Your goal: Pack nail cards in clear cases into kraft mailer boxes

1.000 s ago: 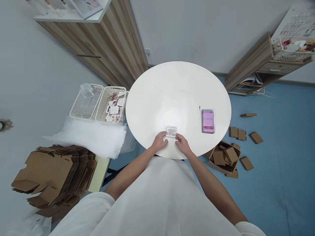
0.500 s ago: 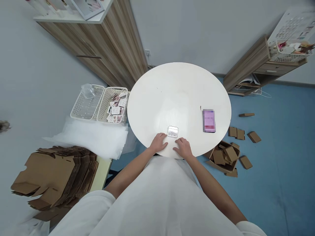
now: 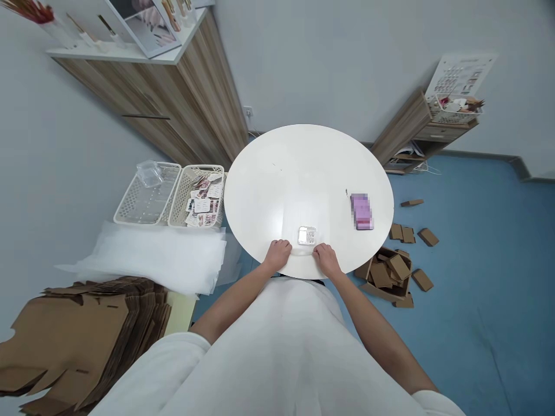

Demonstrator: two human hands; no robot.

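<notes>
A small clear plastic case [image 3: 307,236] with pale pieces inside lies near the front of the white round table. Under and in front of it there seems to be a thin white sheet [image 3: 302,252], hard to tell from the tabletop, its near edge slightly raised. My left hand [image 3: 278,255] has its fingers curled at the left end of that edge. At the right end, my right hand [image 3: 326,260] is closed in the same way. Neither hand touches the case.
A blurred-out purple box [image 3: 361,211] is on the table's right side. Left stand two white baskets [image 3: 197,196], a stack of white foam sheets [image 3: 160,254] and flattened cardboard boxes [image 3: 69,335]. A carton of small brown boxes [image 3: 385,274] sits on the floor at right.
My fingers, looser beside the case before, have closed at the sheet's near edge, which now shows raised between my hands. The camera view has shifted a little.
</notes>
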